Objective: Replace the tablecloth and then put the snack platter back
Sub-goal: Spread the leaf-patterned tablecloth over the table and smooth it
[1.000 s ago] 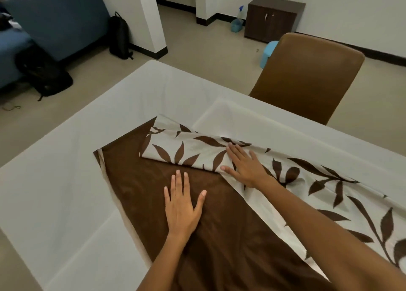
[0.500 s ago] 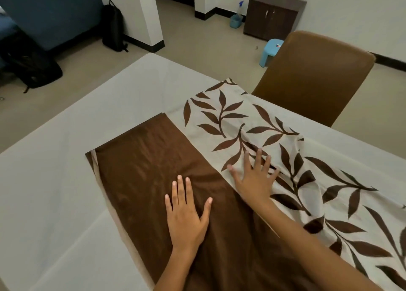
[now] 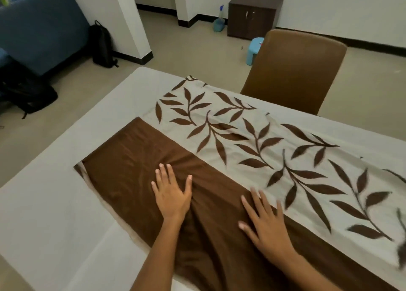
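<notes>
A tablecloth (image 3: 230, 141) with a plain brown band and a cream part printed with brown leaves lies partly unfolded on the white table (image 3: 48, 202). My left hand (image 3: 171, 191) rests flat on the brown band, fingers spread. My right hand (image 3: 263, 222) also lies flat, palm down, at the seam between the brown band and the leaf print. Neither hand grips the fabric. No snack platter is in view.
A brown chair (image 3: 294, 68) stands at the table's far side. Beyond it are a small blue stool (image 3: 254, 48), a dark cabinet (image 3: 252, 15) and a spray bottle (image 3: 219, 20). A black backpack (image 3: 102, 44) leans on a pillar; a blue sofa (image 3: 39, 26) stands at left.
The folded leaf-print flap has been spread open across the table toward the chair. My right hand slid back toward me onto the seam. My left hand stayed on the brown band.
</notes>
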Available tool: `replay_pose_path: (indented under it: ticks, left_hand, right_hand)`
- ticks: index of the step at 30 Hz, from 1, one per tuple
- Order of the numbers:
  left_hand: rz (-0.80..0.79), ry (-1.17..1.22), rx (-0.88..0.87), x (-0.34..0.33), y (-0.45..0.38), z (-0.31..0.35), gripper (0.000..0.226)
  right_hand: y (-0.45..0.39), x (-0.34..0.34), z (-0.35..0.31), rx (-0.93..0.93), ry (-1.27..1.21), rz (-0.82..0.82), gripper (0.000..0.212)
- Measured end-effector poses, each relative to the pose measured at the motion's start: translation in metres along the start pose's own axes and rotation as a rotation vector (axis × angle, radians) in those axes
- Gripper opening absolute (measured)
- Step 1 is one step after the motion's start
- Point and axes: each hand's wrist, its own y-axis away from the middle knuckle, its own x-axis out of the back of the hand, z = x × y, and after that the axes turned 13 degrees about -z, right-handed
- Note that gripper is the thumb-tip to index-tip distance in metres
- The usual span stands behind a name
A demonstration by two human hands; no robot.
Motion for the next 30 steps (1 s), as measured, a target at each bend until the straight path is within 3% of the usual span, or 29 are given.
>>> replay_pose_path:
  ticks: [4, 8, 11, 14, 16, 19, 22, 24, 27, 30]
  left_hand:
    - [-0.075, -0.047, -0.059, 0.008, -0.013, -0.007, 0.095]
    - [-0.233, -0.09, -0.176, 0.017, 0.015, 0.009, 0.097]
    - [-0.273, -0.18, -0.576, -0.005, 0.095, 0.049, 0.081]
    - [-0.509, -0.245, -1.051, -0.04, 0.194, 0.076, 0.076]
    - [-0.608, -0.292, -1.252, -0.064, 0.243, 0.08, 0.08]
    - [-0.558, -0.419, -1.444, -0.095, 0.284, 0.076, 0.073]
    - [-0.535, -0.393, -1.42, -0.099, 0.294, 0.08, 0.046]
    - [-0.525, -0.399, -1.402, -0.095, 0.295, 0.082, 0.042]
    - [-0.548, -0.368, -1.355, -0.084, 0.298, 0.086, 0.045]
    - [-0.649, -0.105, -1.237, -0.072, 0.304, 0.096, 0.05]
  right_hand:
    - [0.138, -0.046, 0.037, -0.246, -0.124, -0.017, 0.064]
    - [0.229, -0.056, 0.062, -0.328, -0.228, -0.113, 0.061]
    - [0.271, -0.054, 0.072, -0.281, -0.245, -0.177, 0.06]
    - [0.305, -0.055, 0.081, -0.184, -0.248, -0.185, 0.065]
    - [0.329, -0.059, 0.087, -0.115, -0.259, -0.185, 0.076]
    - [0.357, -0.064, 0.094, -0.085, -0.292, -0.158, 0.078]
    - [0.369, -0.063, 0.096, -0.165, -0.461, -0.049, 0.058]
    - [0.372, -0.063, 0.097, -0.148, -0.452, 0.025, 0.035]
    - [0.371, -0.059, 0.104, -0.101, -0.484, 0.118, 0.043]
    - [0.364, -0.033, 0.112, -0.208, -0.747, 0.152, 0.05]
